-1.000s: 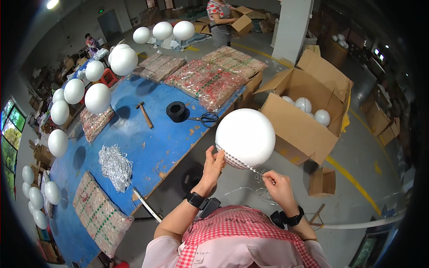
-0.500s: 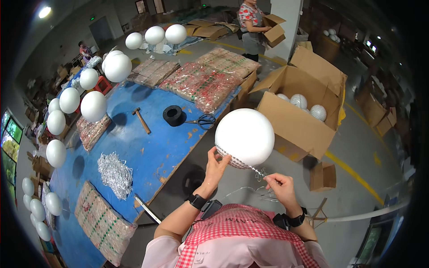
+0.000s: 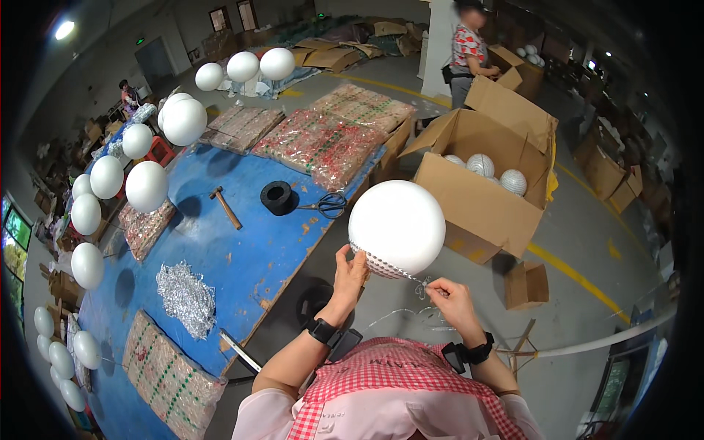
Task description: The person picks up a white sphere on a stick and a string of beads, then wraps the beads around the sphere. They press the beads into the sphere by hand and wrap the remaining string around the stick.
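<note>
A large white ball [image 3: 397, 224] is in front of me, with rows of silver bead string [image 3: 387, 269] wound round its underside. My left hand [image 3: 350, 279] is closed against the ball's lower left, its fingers pressing on the beads. Pinched in my right hand [image 3: 450, 299], just below and right of the ball, is the bead string's free length, drawn taut from the ball. Loose loops of it dangle by these fingers, and a thin strand hangs lower down.
Left of me, a blue table [image 3: 253, 253] bears a hammer [image 3: 226, 208], black tape roll [image 3: 279, 198], scissors [image 3: 323, 206], silver bead heap [image 3: 185, 299] and wrapped packs [image 3: 176, 378]. White balls [image 3: 147, 186] stand along its far side. An open carton [image 3: 477, 209] holds bead-covered balls. Another person [image 3: 469, 55] stands behind it.
The other person has moved right, behind the carton. My view has shifted slightly. Both hands keep their hold, and my right hand has turned a little near the ball.
</note>
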`<state>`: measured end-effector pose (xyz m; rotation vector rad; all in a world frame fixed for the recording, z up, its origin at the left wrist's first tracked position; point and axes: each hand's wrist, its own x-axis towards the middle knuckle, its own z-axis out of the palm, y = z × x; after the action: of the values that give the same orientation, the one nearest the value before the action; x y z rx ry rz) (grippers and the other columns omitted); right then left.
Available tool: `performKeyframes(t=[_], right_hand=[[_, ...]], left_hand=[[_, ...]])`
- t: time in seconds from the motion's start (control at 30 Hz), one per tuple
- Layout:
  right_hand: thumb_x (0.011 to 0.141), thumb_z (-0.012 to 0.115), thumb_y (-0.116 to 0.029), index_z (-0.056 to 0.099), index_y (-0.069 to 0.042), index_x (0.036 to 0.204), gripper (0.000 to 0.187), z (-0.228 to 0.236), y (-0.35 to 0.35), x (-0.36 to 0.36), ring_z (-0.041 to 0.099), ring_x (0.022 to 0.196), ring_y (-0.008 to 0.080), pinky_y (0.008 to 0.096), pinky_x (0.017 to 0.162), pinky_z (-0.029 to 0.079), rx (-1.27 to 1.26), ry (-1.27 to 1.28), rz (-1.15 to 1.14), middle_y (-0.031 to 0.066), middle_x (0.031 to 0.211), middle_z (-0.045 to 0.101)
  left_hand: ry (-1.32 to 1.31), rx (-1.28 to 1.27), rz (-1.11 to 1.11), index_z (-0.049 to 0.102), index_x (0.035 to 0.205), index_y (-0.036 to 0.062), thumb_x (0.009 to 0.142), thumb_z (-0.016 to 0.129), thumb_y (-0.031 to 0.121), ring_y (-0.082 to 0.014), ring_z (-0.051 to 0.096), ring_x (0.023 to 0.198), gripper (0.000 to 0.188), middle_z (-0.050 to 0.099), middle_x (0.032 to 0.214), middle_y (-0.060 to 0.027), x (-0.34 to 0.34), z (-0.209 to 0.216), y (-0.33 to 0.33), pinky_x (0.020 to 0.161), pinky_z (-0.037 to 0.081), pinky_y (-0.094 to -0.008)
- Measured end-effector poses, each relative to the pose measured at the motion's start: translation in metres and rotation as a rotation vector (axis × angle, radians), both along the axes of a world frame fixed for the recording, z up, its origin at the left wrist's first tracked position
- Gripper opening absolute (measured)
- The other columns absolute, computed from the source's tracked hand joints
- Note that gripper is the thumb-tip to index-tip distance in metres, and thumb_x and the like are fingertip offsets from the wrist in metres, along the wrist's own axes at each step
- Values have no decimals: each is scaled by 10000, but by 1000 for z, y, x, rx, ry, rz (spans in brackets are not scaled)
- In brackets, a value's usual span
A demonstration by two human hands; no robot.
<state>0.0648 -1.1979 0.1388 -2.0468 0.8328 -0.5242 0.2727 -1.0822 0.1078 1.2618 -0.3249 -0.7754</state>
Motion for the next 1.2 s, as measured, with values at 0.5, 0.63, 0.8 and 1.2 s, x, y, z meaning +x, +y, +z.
performKeyframes(t=[0.5,0.63,0.8,1.2], right_hand=[[861,593,-51,670,21,877,106,37,10,-11,527,600,37,178,518,374,554,-290,144,5,660,603],[848,615,-53,680,15,836,94,46,20,-15,502,588,30,185,512,373,428,-317,123,1,657,602],[762,665,-10,671,-7,761,7,65,32,-15,481,502,81,242,455,347,-54,-267,227,32,589,554],[714,703,-48,670,-44,794,87,43,10,-10,525,510,218,311,465,399,-530,-267,56,76,614,568]], left_hand=[[-143,72,-200,232,1394,-32,847,655,253,-201,507,1071,748,460,1249,-169,12,4,9,856,459,-301],[-268,100,-104,218,1398,-36,813,692,243,-228,495,1142,802,435,1285,-224,9,-6,2,896,462,-320],[-355,140,-49,229,1393,-39,816,690,220,-229,517,1120,782,453,1271,-218,7,-8,2,902,460,-322],[-163,36,-147,259,1387,-53,826,681,232,-218,506,1112,758,499,1250,-177,14,-16,0,894,438,-307]])
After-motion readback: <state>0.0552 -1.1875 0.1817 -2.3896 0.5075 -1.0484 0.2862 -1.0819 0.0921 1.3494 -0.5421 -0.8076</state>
